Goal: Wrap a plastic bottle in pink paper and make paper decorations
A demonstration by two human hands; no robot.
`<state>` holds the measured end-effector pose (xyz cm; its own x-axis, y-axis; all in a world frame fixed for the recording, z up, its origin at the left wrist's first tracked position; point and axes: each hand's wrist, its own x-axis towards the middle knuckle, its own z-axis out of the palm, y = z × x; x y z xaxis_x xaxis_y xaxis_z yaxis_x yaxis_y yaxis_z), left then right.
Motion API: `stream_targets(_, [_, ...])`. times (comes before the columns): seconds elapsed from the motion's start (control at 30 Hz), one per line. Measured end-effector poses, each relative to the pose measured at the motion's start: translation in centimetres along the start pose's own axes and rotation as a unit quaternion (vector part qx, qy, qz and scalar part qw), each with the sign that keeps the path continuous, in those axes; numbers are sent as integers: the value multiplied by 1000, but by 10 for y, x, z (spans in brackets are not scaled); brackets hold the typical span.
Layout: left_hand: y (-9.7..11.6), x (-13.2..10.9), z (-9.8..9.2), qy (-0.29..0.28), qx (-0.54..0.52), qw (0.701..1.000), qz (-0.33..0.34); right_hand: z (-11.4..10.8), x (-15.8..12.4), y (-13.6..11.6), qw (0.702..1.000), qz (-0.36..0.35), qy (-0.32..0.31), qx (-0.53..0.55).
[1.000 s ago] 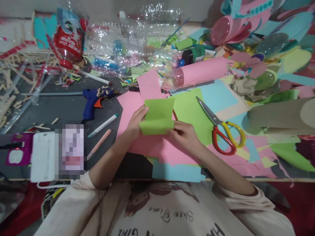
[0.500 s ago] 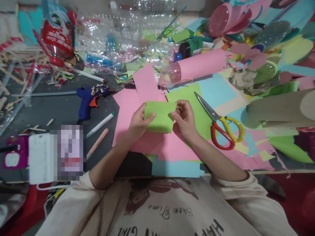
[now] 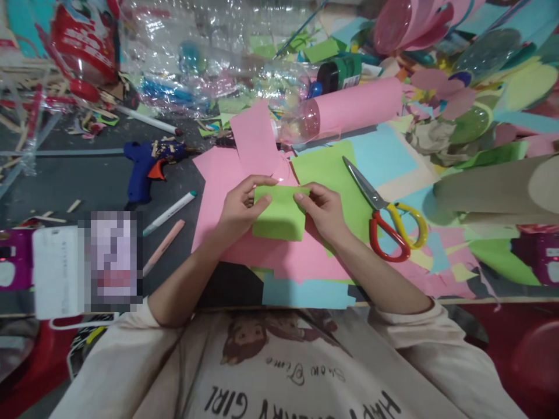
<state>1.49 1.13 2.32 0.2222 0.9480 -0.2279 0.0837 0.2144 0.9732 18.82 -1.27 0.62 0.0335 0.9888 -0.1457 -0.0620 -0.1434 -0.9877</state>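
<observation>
Between both hands is a small green piece of paper (image 3: 279, 218), held over pink paper sheets (image 3: 216, 218). My left hand (image 3: 243, 203) grips its left side, thumb on top and fingers along the upper edge. At the upper right corner, my right hand (image 3: 323, 208) pinches it between thumb and fingers. A larger green sheet (image 3: 329, 160) lies behind the right hand. Scissors (image 3: 382, 212) with one red and one yellow handle rest to the right, their blades pointing away from me.
Left of the paper lie a blue glue gun (image 3: 148, 166), a green-capped marker (image 3: 170, 212) and a peach-coloured pen (image 3: 163, 247). Behind stands a pile of plastic bottles and scraps, with a pink-wrapped bottle (image 3: 358, 107) lying across. A beige cylinder (image 3: 493, 189) is at the right.
My left fingers have moved onto the paper's upper edge, and the right thumb now presses on its upper right corner. The whole view has shifted slightly.
</observation>
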Motion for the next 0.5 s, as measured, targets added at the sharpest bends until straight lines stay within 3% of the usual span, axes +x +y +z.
stream_targets(0.5, [-1,-2,0,3,-13,1000,-3,-2,0,-2,1000,-4,7,-16])
